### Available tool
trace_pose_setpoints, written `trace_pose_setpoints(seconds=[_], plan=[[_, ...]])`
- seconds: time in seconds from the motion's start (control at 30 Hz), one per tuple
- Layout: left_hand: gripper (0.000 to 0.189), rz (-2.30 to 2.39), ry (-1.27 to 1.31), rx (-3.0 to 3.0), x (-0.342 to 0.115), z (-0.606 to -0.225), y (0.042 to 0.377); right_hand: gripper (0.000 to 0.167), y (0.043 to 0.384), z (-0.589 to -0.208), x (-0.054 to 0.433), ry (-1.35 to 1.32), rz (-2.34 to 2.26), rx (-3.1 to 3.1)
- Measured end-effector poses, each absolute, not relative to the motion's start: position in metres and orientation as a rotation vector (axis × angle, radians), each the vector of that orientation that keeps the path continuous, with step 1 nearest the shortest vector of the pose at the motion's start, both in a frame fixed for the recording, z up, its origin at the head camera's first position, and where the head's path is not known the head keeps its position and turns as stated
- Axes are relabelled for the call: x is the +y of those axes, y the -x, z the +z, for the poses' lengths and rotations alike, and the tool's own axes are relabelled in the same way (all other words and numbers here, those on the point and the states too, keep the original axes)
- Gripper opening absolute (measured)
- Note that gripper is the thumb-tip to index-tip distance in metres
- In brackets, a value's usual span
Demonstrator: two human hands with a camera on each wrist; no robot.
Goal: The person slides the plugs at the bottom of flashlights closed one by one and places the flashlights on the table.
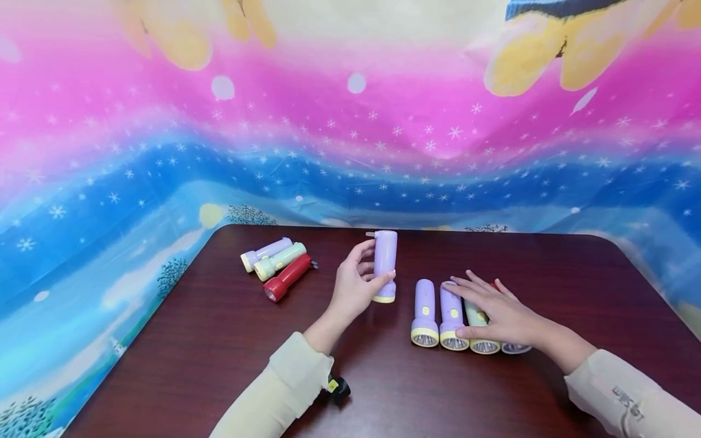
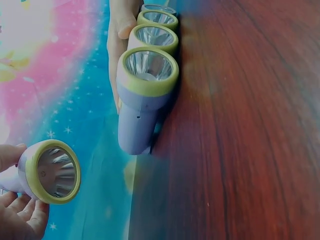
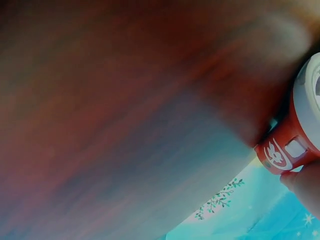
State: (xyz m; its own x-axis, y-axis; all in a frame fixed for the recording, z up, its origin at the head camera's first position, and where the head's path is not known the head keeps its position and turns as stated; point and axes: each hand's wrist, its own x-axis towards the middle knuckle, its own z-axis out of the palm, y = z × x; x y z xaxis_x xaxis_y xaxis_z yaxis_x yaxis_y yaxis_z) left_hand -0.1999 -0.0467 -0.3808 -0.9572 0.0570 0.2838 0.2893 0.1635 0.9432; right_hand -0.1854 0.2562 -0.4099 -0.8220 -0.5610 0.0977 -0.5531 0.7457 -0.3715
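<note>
The held torch (image 1: 386, 258) is upright, lens end down, just left of a row of torches. The left hand (image 1: 350, 283) pinches it between thumb and fingers. The row's lilac torch (image 1: 424, 307) lies uncovered at the near end; the right hand (image 1: 506, 313), fingers spread, reaches across its neighbours, lilac, green and red. Well apart, three more torches (image 1: 282, 260) lie close together on the table (image 1: 219, 365). Behind hangs a patterned cloth (image 1: 328, 121).
</note>
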Motion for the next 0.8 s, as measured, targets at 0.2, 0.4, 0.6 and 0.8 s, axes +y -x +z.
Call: trace_pose_setpoints(seconds=[0.2,0.4,0.6,0.8], plan=[[0.063,-1.912,0.364,-2.2,-0.041,-0.38,0.199,0.081,0.186,-0.408,0.256,0.919,-0.635,2.899],[0.063,-1.903,0.377,-2.189,-0.037,-0.381,0.197,0.071,0.186,-0.403,0.257,0.954,-0.791,2.835],[0.064,-1.885,0.387,-2.193,-0.034,-0.38,0.195,0.066,0.19,-0.394,0.259,0.956,-0.921,2.79],[0.064,-1.883,0.387,-2.173,-0.031,-0.38,0.195,0.067,0.195,-0.38,0.258,0.936,-0.974,2.803]])
